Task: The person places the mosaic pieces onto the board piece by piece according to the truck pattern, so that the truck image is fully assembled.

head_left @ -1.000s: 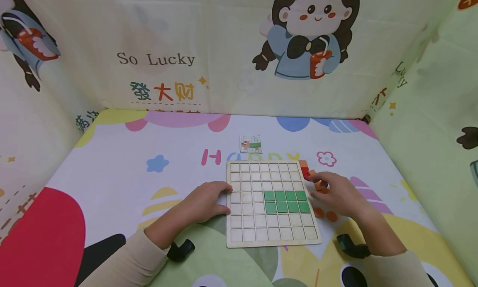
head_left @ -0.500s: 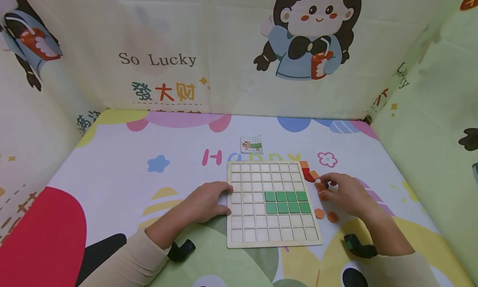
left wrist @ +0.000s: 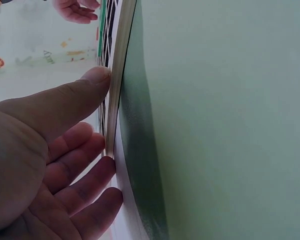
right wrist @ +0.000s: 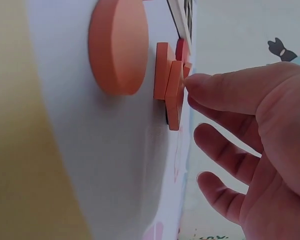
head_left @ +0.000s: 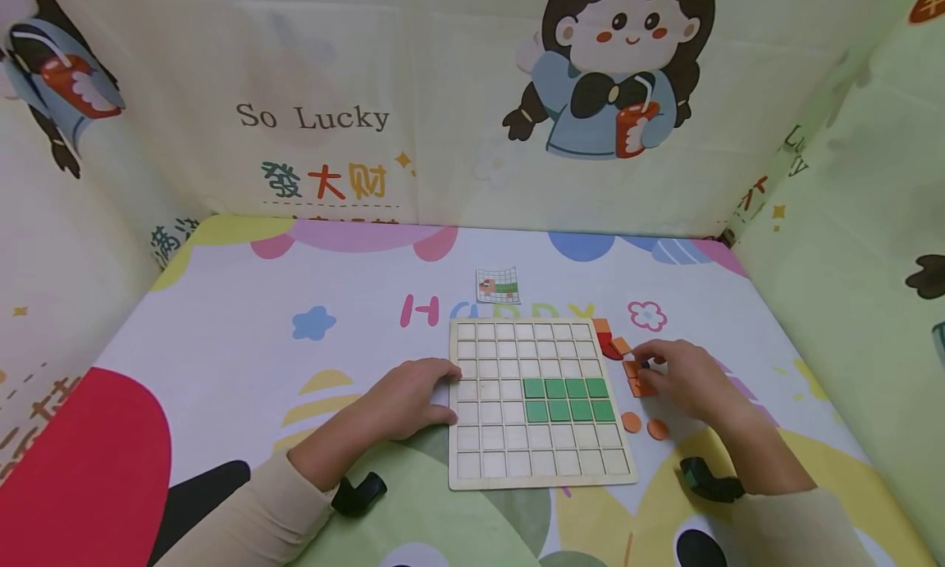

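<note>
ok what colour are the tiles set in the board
Green: the tiles in the board show best in the head view.

Seen from above the near side of the table [head_left: 244, 329], the head view faces forward and down, distant enough to hold the whole grid board [head_left: 542, 440], both hands and the far cloth wall [head_left: 443, 75]. The left wrist view sits low and very close, turned on its side, looking past the left hand [head_left: 409, 393] at the board's edge, with the right hand [head_left: 682, 378] small beyond. The right wrist view, also sideways and at table height, looks across nearby orange pieces [right wrist: 119, 47] toward the wall. It shares these and the board with the head view.
</note>
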{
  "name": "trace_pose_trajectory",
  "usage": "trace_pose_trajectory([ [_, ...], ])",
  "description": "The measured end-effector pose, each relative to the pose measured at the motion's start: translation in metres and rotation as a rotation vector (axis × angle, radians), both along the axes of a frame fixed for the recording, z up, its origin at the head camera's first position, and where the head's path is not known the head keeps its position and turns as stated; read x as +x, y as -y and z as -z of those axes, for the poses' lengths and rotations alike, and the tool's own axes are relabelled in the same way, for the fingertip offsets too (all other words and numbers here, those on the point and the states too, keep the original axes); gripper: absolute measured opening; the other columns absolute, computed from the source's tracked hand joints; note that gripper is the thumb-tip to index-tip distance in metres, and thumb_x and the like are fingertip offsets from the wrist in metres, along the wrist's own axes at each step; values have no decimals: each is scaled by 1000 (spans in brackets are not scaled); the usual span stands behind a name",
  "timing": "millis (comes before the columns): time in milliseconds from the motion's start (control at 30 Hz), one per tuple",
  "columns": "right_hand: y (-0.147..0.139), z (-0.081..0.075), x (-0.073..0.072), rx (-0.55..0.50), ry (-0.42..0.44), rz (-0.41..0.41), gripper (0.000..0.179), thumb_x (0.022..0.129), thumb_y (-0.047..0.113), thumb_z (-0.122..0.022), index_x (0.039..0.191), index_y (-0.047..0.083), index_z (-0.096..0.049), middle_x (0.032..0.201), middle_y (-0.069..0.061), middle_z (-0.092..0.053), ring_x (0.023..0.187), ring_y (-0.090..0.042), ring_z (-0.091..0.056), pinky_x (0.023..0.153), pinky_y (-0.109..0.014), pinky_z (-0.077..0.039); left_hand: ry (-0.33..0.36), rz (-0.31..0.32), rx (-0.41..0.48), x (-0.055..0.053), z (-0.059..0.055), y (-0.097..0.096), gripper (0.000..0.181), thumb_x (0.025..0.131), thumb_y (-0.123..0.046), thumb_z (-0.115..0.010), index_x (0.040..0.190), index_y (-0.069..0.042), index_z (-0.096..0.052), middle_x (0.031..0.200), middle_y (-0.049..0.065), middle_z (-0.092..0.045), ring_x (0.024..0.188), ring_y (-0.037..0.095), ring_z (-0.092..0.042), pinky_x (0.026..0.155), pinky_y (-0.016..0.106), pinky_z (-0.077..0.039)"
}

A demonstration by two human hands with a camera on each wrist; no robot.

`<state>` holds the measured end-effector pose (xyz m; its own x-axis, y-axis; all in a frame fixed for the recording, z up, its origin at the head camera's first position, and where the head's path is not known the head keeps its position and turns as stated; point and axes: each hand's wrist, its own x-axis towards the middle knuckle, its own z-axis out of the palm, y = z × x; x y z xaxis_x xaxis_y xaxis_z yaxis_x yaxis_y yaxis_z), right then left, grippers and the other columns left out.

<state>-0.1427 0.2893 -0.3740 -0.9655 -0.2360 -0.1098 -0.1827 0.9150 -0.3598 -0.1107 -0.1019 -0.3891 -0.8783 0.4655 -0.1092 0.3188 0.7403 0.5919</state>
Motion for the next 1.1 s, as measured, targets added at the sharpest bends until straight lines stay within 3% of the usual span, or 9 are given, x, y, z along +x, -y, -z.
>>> trace_pose_trajectory([
  [233, -4, 1, 3, -22, 26, 31, 26, 90, 13, -71, 115, 3, -70, 102, -15, -65, 91, -33, -55, 72, -40, -50, 7, 0, 0, -1, 0, -2, 51, 82, -17, -84, 126, -4, -64, 123, 7, -65, 120, 27, -57, 103, 42, -45],
  [567, -12, 1, 11, -9, 28, 41, 36, 87, 23, -77, 116, 3, -70, 102, -13, -66, 94, -35, -55, 72, -43, -50, 0, -1, 1, -1, 0, -1, 50, 81, -17, -85, 125, -3, -64, 121, 7, -65, 117, 27, -58, 101, 42, -46],
  [1100, -13, 5, 17, -13, 21, 51, 30, 86, 21, -78, 112, 6, -72, 97, -8, -66, 93, -30, -51, 66, -34, -49, 4, -8, 6, -1, 1, -1, 51, 80, -16, -85, 125, -3, -64, 121, 7, -65, 117, 27, -58, 102, 42, -45],
])
